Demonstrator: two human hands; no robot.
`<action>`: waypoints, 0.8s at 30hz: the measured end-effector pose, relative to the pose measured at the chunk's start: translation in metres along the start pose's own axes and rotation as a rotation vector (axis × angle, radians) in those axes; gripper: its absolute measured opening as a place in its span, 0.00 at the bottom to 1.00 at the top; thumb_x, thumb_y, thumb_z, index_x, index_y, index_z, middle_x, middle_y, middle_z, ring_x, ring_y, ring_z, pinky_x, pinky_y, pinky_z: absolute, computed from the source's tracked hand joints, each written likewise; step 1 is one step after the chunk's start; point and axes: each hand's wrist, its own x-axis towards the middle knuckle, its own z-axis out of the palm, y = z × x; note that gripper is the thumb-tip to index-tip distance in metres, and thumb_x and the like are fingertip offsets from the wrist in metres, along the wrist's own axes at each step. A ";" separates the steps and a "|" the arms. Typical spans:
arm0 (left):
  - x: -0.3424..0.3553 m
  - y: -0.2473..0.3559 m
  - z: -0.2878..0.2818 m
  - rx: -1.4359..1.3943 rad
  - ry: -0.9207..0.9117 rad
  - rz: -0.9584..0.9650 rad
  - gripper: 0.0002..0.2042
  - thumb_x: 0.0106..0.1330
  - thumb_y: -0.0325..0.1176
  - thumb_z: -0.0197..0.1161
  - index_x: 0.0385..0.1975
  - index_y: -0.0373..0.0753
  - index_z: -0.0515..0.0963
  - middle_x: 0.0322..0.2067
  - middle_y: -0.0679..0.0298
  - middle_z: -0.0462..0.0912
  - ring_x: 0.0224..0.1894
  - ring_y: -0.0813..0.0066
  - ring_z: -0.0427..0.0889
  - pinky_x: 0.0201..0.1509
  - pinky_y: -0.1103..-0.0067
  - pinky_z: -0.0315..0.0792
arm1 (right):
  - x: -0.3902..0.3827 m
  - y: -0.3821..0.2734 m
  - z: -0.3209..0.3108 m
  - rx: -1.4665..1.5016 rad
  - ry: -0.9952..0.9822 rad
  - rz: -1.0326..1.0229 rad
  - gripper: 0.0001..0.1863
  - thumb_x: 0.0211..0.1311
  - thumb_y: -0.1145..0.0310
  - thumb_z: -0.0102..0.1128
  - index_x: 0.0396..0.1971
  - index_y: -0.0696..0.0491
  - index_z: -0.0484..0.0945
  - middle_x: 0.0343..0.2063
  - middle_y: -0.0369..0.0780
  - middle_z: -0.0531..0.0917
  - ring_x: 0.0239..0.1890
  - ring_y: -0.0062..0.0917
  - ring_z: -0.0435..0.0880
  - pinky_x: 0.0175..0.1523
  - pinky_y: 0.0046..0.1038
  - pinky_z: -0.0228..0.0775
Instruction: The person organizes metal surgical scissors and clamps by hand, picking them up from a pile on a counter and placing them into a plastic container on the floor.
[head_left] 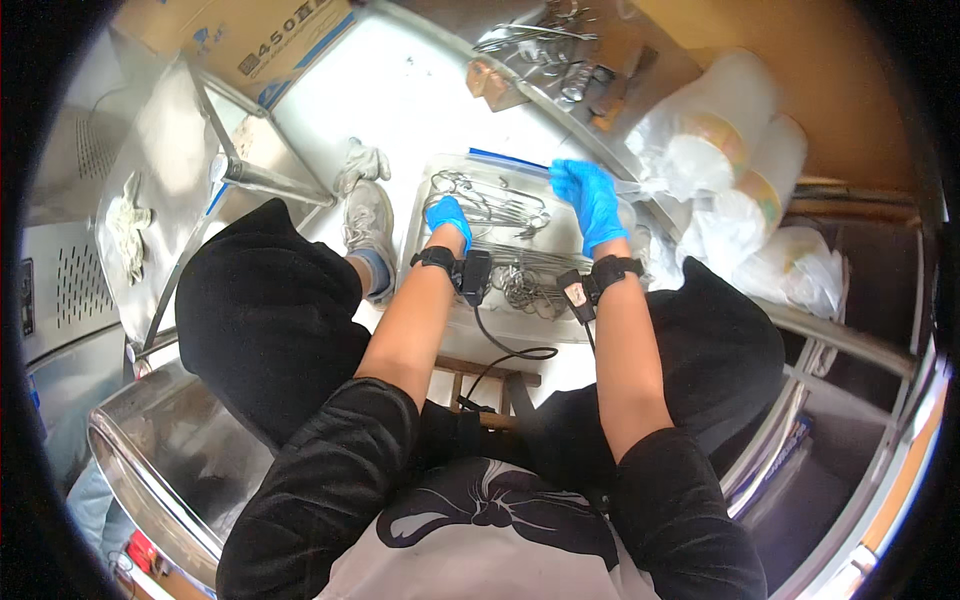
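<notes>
1. The person's left hand (pixel 448 215), in a bright blue disposable glove, is over the left part of a shallow, translucent white plastic bin (pixel 530 326), fingers curled inward among the contents.
2. The right hand (pixel 588 200), in a matching blue glove, is at the bin's right side, fingers pointing away from the person and lying close together.
3. The two hands are well apart, with instruments showing between them; from above, I cannot tell whether either glove is clamped on anything.
4. Inside the bin, slim silver metal instruments with ring handles (pixel 505 205) lie side by side in the far part, just beside the left hand. A jumbled cluster of shiny metal ring handles (pixel 530 288) fills the near part.
5. A straight blue strip (pixel 500 158) runs along the bin's far edge, its right end near the right hand.
6. Black straps circle both wrists, each with a small dark device; a black cable (pixel 500 347) loops down from the left one.
7. The bin sits between the person's knees, beside a pale grey shoe (pixel 370 218). White plastic bags (pixel 700 150) stand to the right.
</notes>
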 end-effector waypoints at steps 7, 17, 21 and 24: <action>-0.235 0.084 0.166 0.431 -0.884 0.516 0.12 0.59 0.34 0.51 0.39 0.39 0.74 0.35 0.62 0.79 0.37 0.73 0.77 0.41 0.79 0.68 | -0.092 -0.197 0.006 0.381 -0.149 -0.518 0.15 0.57 0.64 0.52 0.39 0.59 0.75 0.33 0.41 0.80 0.32 0.25 0.78 0.39 0.28 0.69; -0.493 0.169 0.155 0.902 -1.921 0.120 0.29 0.58 0.56 0.54 0.49 0.35 0.71 0.44 0.59 0.75 0.43 0.74 0.74 0.52 0.76 0.66 | -0.205 -0.290 -0.006 0.655 -0.321 -0.957 0.15 0.52 0.69 0.55 0.38 0.62 0.73 0.20 0.36 0.70 0.22 0.21 0.63 0.33 0.25 0.57; -0.529 0.158 0.131 1.133 -1.545 0.082 0.19 0.54 0.46 0.64 0.36 0.36 0.73 0.23 0.70 0.76 0.25 0.86 0.71 0.29 0.86 0.68 | -0.206 -0.282 0.001 0.666 -0.292 -0.984 0.15 0.52 0.69 0.55 0.38 0.62 0.73 0.19 0.35 0.69 0.21 0.21 0.63 0.32 0.25 0.56; -0.521 0.140 0.124 1.127 -1.439 0.314 0.17 0.55 0.46 0.62 0.34 0.38 0.74 0.21 0.71 0.76 0.22 0.86 0.71 0.27 0.87 0.68 | -0.202 -0.274 0.015 0.673 -0.196 -1.002 0.16 0.52 0.67 0.55 0.38 0.61 0.73 0.19 0.34 0.68 0.20 0.20 0.62 0.31 0.25 0.55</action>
